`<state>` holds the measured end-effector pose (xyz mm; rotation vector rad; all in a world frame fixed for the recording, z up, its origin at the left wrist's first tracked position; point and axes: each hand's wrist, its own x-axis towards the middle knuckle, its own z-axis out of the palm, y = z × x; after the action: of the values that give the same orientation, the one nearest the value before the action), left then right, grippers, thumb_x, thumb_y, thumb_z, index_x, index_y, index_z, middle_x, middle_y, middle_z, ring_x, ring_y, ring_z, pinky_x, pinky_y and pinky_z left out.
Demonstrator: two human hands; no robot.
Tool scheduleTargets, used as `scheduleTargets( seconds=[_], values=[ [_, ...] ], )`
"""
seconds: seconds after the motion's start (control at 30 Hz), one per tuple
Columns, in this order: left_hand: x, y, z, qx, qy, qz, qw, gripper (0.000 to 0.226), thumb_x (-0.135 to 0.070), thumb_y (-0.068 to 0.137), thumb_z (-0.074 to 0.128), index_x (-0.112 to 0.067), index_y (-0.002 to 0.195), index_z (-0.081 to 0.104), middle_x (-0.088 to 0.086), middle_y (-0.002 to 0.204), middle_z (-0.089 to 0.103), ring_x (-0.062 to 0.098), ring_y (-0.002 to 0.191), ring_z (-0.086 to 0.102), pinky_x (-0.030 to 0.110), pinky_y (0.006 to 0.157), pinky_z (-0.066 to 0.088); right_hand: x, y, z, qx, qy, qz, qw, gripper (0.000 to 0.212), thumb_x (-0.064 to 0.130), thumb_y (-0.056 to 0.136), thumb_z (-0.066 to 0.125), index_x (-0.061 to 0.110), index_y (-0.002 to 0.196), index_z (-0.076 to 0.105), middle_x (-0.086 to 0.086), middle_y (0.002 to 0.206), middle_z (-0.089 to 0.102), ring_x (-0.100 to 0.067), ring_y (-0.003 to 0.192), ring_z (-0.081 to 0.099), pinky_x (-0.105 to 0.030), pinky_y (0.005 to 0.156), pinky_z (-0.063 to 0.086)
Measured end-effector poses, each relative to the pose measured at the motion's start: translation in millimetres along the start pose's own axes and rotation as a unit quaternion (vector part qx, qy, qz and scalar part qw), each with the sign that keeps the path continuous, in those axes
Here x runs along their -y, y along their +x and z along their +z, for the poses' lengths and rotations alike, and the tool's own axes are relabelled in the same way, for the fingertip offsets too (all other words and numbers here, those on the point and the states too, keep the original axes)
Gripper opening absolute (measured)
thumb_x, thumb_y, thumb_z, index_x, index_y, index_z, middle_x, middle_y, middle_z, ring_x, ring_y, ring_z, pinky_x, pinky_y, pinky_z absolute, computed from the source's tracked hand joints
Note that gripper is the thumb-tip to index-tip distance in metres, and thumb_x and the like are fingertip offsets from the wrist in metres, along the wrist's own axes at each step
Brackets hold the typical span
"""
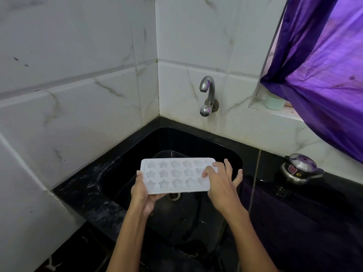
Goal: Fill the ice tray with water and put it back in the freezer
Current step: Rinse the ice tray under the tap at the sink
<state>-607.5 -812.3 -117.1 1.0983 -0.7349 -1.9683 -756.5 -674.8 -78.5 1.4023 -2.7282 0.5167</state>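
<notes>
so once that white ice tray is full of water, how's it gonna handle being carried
Probably spill-prone: the ice tray has shallow, open star and flower cells, so any tilt may slop water out. It looks like thin pale plastic, so it may flex if held at one end, as the left hand holds it now. A wet rim could make the grip slippery; using the right hand too seems wise.

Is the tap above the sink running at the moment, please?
Off: no stream falls from the tap spout into the black sink.
</notes>
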Motion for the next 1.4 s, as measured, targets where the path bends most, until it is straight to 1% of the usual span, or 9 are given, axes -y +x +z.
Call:
scheduleTargets(
  seconds=[0.07, 0.2, 0.3, 0.53, 0.7, 0.87, 1.03, 1.27, 1.4],
  values=[
    [-0.1, 0.2, -0.1, 0.004, -0.001, -0.001, 1.0, 0.044, -0.05, 0.098, 0.032, -0.016, 0.095, 0.061, 0.007, 0.078, 0.075, 0.03, 0.077, 0.07, 0.045, 0.055, 0.056, 5.3, -1.2, -2.4, -0.009, 0.014, -0.022, 1.0, 0.062, -0.021, 0.067, 0.044, 0.027, 0.107, 0.048, -0.005, 0.145, 0.025, -0.028, 0.145, -0.01, -0.061, 0.111, -0.013],
    [-0.1, -1.1, 2.4, 0.01, 0.0, -0.015, 1.0, 0.046, -0.051, 0.098, 0.031, -0.015, 0.098, 0.061, 0.013, 0.092, 0.072, 0.035, 0.087, 0.068, 0.052, 0.065, 0.057, 15.8, -4.1, -3.8, 0.025, 0.015, -0.051, 0.998, 0.067, -0.02, 0.067, 0.045, 0.032, 0.107, 0.059, -0.005, 0.152, 0.015, -0.026, 0.143, -0.02, -0.059, 0.109, -0.019],
    [-1.1, -2.1, 3.9, 0.005, 0.002, -0.019, 1.0, 0.047, -0.051, 0.098, 0.031, -0.015, 0.097, 0.061, 0.014, 0.093, 0.071, 0.036, 0.087, 0.068, 0.054, 0.069, 0.056, 21.5, -6.8, -1.5, 0.054, 0.012, -0.055, 0.997, 0.067, -0.02, 0.071, 0.048, 0.033, 0.111, 0.062, -0.008, 0.157, 0.007, -0.029, 0.142, -0.025, -0.059, 0.108, -0.022],
    [-1.1, -4.4, 3.3, 0.005, 0.014, -0.026, 1.0, 0.047, -0.05, 0.098, 0.029, -0.014, 0.098, 0.06, 0.016, 0.099, 0.069, 0.037, 0.092, 0.066, 0.055, 0.072, 0.055, 20.9, -9.9, 1.5, 0.061, 0.005, -0.039, 0.997, 0.07, -0.021, 0.071, 0.049, 0.034, 0.111, 0.063, -0.009, 0.156, 0.013, -0.031, 0.143, -0.023, -0.059, 0.105, -0.023],
    [-1.9, -4.8, 3.2, 0.015, 0.011, -0.014, 1.0, 0.046, -0.048, 0.099, 0.029, -0.015, 0.098, 0.061, 0.013, 0.096, 0.071, 0.032, 0.087, 0.068, 0.045, 0.063, 0.055, 21.7, -10.8, 2.2, 0.067, 0.0, -0.042, 0.997, 0.068, -0.021, 0.072, 0.049, 0.033, 0.111, 0.062, -0.01, 0.155, 0.014, -0.032, 0.143, -0.023, -0.059, 0.105, -0.023],
    [1.1, -4.3, 2.5, 0.02, 0.013, -0.014, 1.0, 0.045, -0.048, 0.099, 0.03, -0.016, 0.098, 0.061, 0.012, 0.092, 0.072, 0.031, 0.084, 0.07, 0.044, 0.063, 0.055, 20.0, -9.4, -0.8, 0.062, -0.004, -0.038, 0.997, 0.065, -0.018, 0.073, 0.051, 0.034, 0.111, 0.063, -0.008, 0.154, 0.015, -0.032, 0.143, -0.022, -0.06, 0.106, -0.022],
    [1.9, -2.1, 0.6, 0.02, 0.012, 0.0, 1.0, 0.045, -0.049, 0.098, 0.03, -0.016, 0.095, 0.061, 0.007, 0.078, 0.076, 0.027, 0.075, 0.072, 0.044, 0.065, 0.055, 19.9, -10.0, -1.1, 0.064, 0.006, -0.045, 0.997, 0.066, -0.019, 0.073, 0.051, 0.034, 0.11, 0.063, -0.007, 0.153, 0.018, -0.03, 0.143, -0.022, -0.061, 0.107, -0.021],
    [2.5, -2.3, 0.9, 0.018, 0.005, 0.0, 1.0, 0.046, -0.05, 0.098, 0.031, -0.016, 0.097, 0.061, 0.008, 0.083, 0.075, 0.028, 0.079, 0.071, 0.044, 0.064, 0.056, 20.7, -9.2, 1.1, 0.059, 0.002, -0.038, 0.998, 0.072, -0.02, 0.072, 0.05, 0.036, 0.115, 0.061, -0.006, 0.153, 0.017, -0.03, 0.143, -0.021, -0.061, 0.107, -0.022],
    [3.1, -2.0, 0.4, 0.018, 0.009, 0.001, 1.0, 0.046, -0.05, 0.098, 0.031, -0.016, 0.098, 0.061, 0.009, 0.084, 0.075, 0.028, 0.078, 0.072, 0.043, 0.063, 0.056, 19.2, -8.9, -0.5, 0.059, 0.012, -0.041, 0.997, 0.059, -0.017, 0.074, 0.053, 0.033, 0.104, 0.064, -0.004, 0.15, 0.02, -0.027, 0.143, -0.02, -0.06, 0.106, -0.02]
  ],
)
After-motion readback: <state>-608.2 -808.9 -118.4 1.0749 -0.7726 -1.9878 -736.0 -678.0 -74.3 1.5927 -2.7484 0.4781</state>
